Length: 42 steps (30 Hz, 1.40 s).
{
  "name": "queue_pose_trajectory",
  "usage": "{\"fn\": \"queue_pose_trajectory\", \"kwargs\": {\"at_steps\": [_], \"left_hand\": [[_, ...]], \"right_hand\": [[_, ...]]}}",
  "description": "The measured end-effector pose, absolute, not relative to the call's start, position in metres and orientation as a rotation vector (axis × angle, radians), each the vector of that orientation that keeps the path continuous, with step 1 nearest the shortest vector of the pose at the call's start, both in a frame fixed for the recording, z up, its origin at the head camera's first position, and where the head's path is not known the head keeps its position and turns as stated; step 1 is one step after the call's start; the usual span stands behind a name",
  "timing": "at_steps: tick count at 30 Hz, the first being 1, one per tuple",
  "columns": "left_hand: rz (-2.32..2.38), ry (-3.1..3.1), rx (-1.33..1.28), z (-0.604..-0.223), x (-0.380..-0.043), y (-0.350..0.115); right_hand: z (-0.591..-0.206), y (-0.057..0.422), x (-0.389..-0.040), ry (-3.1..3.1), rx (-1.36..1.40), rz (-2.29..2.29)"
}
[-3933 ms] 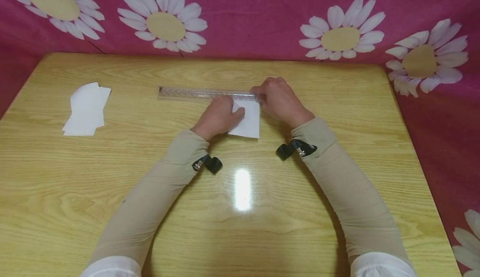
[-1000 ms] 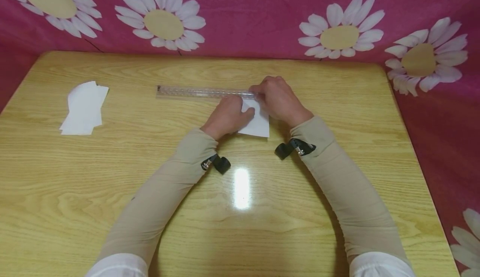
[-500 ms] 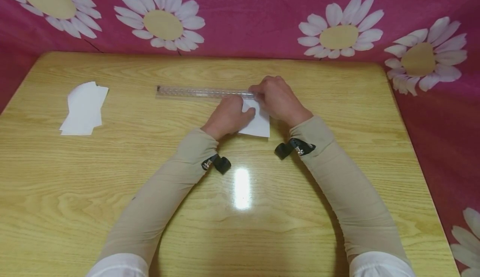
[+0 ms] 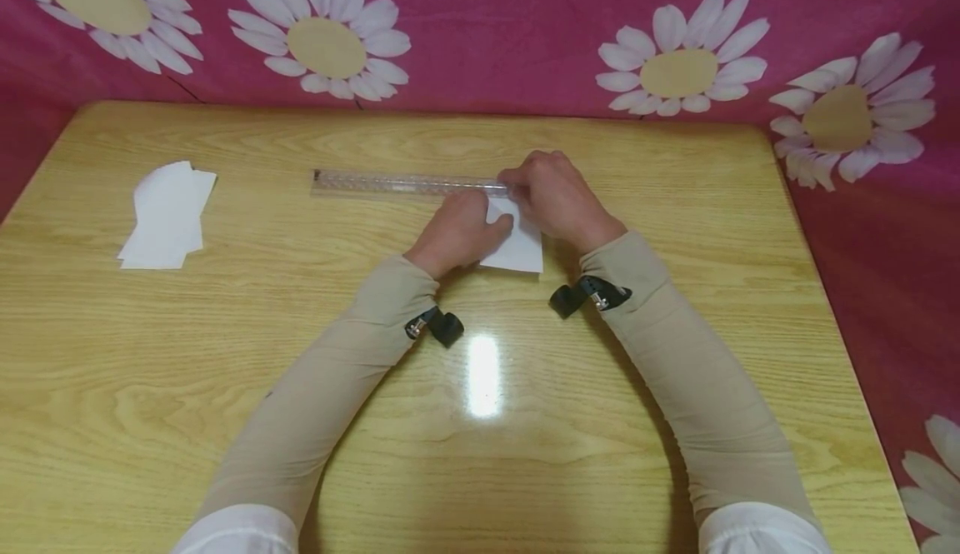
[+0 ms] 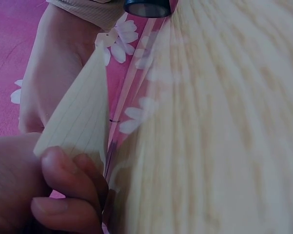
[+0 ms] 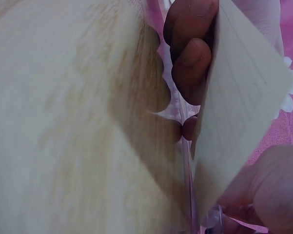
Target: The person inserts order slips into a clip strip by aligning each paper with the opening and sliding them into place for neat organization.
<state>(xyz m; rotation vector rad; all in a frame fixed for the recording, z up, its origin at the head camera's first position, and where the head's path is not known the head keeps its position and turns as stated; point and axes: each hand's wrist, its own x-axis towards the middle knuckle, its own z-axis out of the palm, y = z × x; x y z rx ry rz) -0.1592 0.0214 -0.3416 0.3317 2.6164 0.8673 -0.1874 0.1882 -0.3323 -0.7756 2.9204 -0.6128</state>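
Observation:
A clear plastic ruler point(image 4: 397, 185) lies lengthwise across the far middle of the table. My right hand point(image 4: 564, 202) grips its right end, with thumb and fingers at the edge; in the right wrist view this hand point(image 6: 275, 190) is at lower right. My left hand point(image 4: 459, 229) holds a small white sheet of paper point(image 4: 517, 247) against the ruler's near edge. In the left wrist view, the left hand's curled fingers point(image 5: 70, 195) are at the paper point(image 5: 80, 112). Seen from the right wrist, the paper point(image 6: 239, 97) stands tilted above the tabletop, casting a shadow.
Several white paper pieces point(image 4: 167, 217) lie overlapped at the table's left. A pink flowered cloth point(image 4: 495, 29) hangs behind the wooden table point(image 4: 480, 471) and along its right side. Black wrist mounts point(image 4: 588, 296) sit on both sleeves.
Since the oldest frame, my left hand and the paper have slid to the right along the ruler, toward my right hand. The ruler and right hand stay nearly in place.

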Motion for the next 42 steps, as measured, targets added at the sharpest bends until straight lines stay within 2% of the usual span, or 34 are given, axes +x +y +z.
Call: {"fn": "queue_pose_trajectory", "kwargs": {"at_steps": [42], "left_hand": [[0.906,2.595,0.341,-0.3426,-0.1594,0.0252]], "right_hand": [[-0.3316,0.1889,-0.1872,2.926,-0.789,-0.629]]}}
